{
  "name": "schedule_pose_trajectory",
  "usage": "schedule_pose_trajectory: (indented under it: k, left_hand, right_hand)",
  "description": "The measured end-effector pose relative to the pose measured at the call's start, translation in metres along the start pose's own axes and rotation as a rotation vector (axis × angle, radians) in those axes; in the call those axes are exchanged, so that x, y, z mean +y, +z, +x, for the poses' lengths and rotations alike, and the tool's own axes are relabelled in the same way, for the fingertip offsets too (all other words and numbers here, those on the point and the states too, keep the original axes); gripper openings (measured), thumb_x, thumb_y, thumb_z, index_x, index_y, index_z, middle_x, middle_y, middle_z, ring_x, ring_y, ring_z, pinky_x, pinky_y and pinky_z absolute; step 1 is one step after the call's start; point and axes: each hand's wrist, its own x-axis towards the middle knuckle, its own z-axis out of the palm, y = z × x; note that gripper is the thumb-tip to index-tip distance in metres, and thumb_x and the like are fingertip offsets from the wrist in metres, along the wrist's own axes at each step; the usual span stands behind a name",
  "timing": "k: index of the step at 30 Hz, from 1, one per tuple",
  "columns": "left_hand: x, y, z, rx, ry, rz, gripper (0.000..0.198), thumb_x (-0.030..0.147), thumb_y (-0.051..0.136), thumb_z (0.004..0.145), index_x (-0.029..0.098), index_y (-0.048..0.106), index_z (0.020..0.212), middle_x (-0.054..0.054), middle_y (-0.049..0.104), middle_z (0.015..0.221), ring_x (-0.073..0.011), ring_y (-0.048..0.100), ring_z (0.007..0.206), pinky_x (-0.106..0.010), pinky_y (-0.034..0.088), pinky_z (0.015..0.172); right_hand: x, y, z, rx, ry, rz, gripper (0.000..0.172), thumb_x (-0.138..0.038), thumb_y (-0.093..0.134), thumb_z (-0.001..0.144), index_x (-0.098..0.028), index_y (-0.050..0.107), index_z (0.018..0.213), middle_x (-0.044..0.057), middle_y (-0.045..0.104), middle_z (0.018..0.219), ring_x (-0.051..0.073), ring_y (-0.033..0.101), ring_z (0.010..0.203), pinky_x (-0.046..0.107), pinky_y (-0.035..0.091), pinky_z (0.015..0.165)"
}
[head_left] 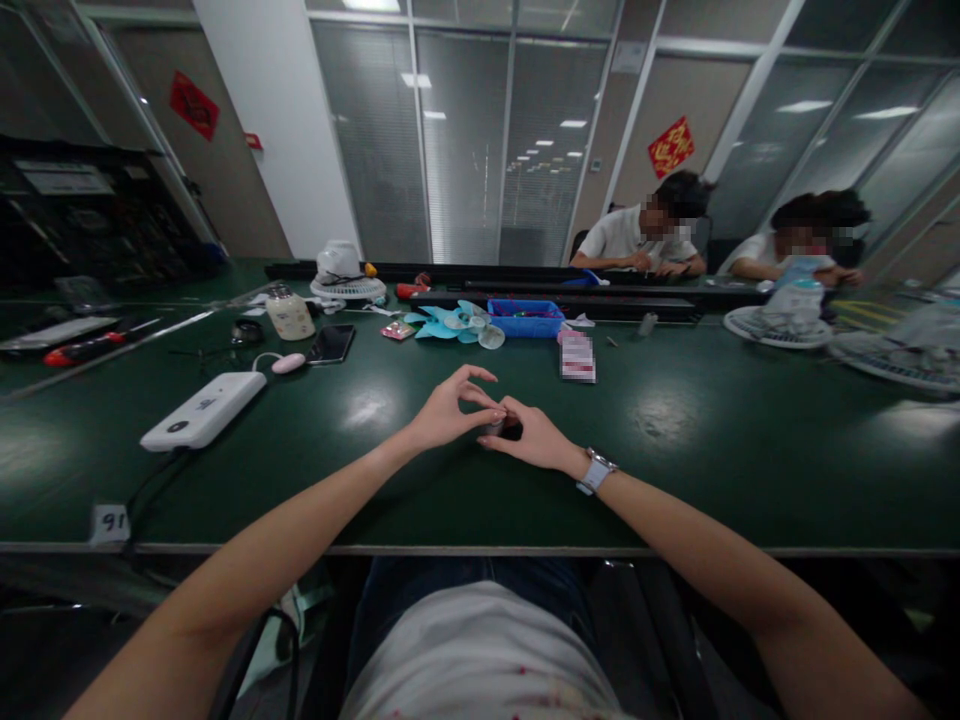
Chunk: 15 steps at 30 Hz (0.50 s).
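A small greyish cylindrical piece (pixel 493 428) stands at the table's middle, mostly covered by fingers. My right hand (pixel 536 437) pinches it between thumb and fingertips, and a watch is on that wrist. Just left of it, my left hand (pixel 450 408) has its fingers curved and spread, with the thumb tip at the top of the piece. The left index finger is raised and touches nothing. Beyond the hands lie turquoise fan blades (pixel 450 322), a blue tray (pixel 526 318) with small items in it, and a pink-and-white packet (pixel 577 356).
A white power strip (pixel 204 411), a phone (pixel 332 344) and a cream jar (pixel 290 313) are on the left. White fan parts (pixel 349 288) stand behind them, with more fan parts (pixel 780 325) at right. Two people sit across the green table (pixel 675 500).
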Motion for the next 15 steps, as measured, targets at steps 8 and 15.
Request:
schedule_pose_trajectory:
  k: [8,15]
  left_hand:
    - [0.0051,-0.0025,-0.0013,0.112,0.042,0.178,0.05,0.031,0.081,0.072,0.02,0.054,0.112,0.001,0.074,0.075,-0.0224,0.073,0.084,-0.037,0.05,0.087]
    - [0.0076,-0.0061,-0.0011,0.022,0.066,0.1,0.053,0.025,0.077,0.075,0.02,0.051,0.121,-0.003,0.075,0.085,-0.0246,0.07,0.101,-0.039,0.051,0.091]
  right_hand:
    - [-0.0058,-0.0024,-0.0006,-0.003,0.029,0.038,0.032,-0.042,0.072,0.08,-0.021,0.052,0.093,0.002,0.067,0.087,0.019,0.066,0.079,0.03,0.051,0.071]
    - [-0.0024,-0.0015,-0.0011,0.006,0.012,0.028,0.034,-0.045,0.072,0.08,-0.021,0.051,0.092,0.0,0.066,0.087,0.018,0.066,0.079,0.03,0.051,0.07]
